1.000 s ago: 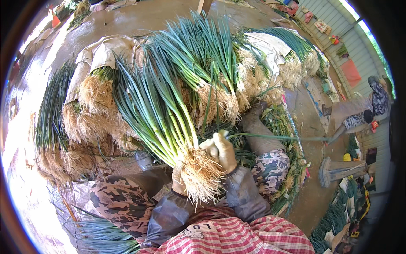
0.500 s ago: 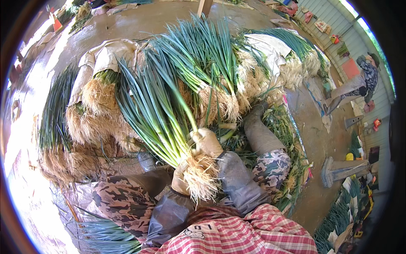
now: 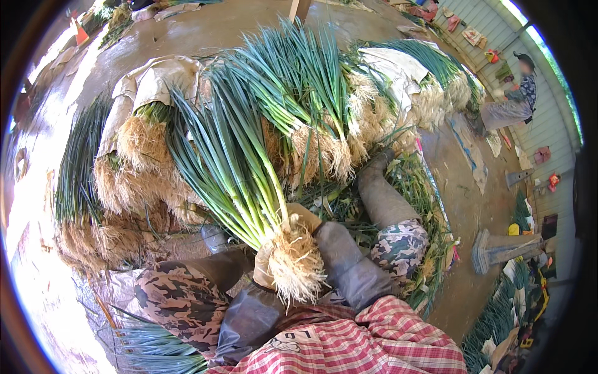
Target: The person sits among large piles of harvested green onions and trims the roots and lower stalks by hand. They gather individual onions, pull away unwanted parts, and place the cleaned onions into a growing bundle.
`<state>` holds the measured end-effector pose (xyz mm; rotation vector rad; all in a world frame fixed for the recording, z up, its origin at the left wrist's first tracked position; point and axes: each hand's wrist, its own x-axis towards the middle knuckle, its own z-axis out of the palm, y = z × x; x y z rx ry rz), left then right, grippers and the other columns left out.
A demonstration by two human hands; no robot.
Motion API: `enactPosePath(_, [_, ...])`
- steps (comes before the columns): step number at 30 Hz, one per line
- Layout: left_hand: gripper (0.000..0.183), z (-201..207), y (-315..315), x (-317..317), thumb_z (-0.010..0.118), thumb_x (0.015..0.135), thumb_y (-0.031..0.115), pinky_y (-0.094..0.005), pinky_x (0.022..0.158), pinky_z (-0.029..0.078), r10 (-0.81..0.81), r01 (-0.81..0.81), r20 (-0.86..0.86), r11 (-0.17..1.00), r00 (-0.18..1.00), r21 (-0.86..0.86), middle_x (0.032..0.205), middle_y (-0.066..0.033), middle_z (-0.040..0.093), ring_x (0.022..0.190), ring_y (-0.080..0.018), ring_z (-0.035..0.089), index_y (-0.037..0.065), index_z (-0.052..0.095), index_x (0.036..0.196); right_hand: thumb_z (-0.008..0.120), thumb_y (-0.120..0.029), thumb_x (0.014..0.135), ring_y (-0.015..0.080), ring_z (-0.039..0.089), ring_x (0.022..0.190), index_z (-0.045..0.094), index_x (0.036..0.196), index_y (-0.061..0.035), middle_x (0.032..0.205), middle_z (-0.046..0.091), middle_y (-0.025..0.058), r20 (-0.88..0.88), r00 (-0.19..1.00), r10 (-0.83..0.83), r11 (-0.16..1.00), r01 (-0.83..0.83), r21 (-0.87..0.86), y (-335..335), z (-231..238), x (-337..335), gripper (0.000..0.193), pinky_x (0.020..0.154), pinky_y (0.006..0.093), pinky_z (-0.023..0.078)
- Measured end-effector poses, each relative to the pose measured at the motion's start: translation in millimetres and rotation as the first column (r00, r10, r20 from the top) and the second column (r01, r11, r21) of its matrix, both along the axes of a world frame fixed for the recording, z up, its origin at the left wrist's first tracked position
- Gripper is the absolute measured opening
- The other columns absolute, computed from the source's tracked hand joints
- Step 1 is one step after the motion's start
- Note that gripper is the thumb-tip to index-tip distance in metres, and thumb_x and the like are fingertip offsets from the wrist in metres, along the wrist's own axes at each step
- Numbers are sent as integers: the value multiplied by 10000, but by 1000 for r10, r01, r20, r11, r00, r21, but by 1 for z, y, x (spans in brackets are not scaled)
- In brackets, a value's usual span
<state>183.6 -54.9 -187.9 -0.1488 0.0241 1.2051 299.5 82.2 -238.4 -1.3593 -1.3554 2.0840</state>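
A bunch of green onions slants up and left in front of me, its pale hairy roots toward my body. My left hand, in a tan glove, is closed around the lower stems, partly hidden behind the roots. On the right side of the bunch, my gloved right hand is closed at the base of one green onion stalk, which lies against the others. Its fingertips are partly covered by the stems and roots.
Piles of rooted green onions lie ahead, some under beige cloths. Loose leaves litter the ground around my right boot. More onions lie at my lower left. A co-worker stands at the far right by the wall.
My right hand has brought a stalk down and left against the bunch in my left hand. At the far right, the bent co-worker has straightened up.
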Motion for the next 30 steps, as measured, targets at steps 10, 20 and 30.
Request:
enactPosePath(10, [638, -10, 2, -14, 638, 847, 257, -377, 829, 517, 225, -205, -152, 969, 962, 137, 1223, -165, 559, 923, -219, 596, -18, 375, 1359, 586, -215, 934, 115, 612, 534, 637, 1027, -27, 713, 674, 79, 14, 849, -528, 756, 462, 464, 5, 68, 9, 216, 458, 249, 478])
enactPosePath(20, [516, -39, -3, -3, 657, 842, 247, -389, 894, 503, -78, 85, -257, 996, 963, 14, 1167, -135, 580, 1031, -256, 595, -2, 483, 1260, 532, -280, 964, 84, 541, 760, 604, 1146, 17, 810, 623, 8, -227, 842, -489, 828, 530, 182, -13, 59, -9, 356, 712, 204, 465])
enactPosePath(30, [487, 3, 1, 11, 683, 825, 285, -463, 1010, 416, 151, -150, -54, 988, 987, 28, 1270, -111, 512, 1180, -296, 486, 58, 536, 1229, 371, -205, 1016, 146, 578, 566, 569, 888, 2, 797, 675, 133, -202, 774, -600, 632, 614, 472, -43, 66, 30, 314, 520, 275, 484])
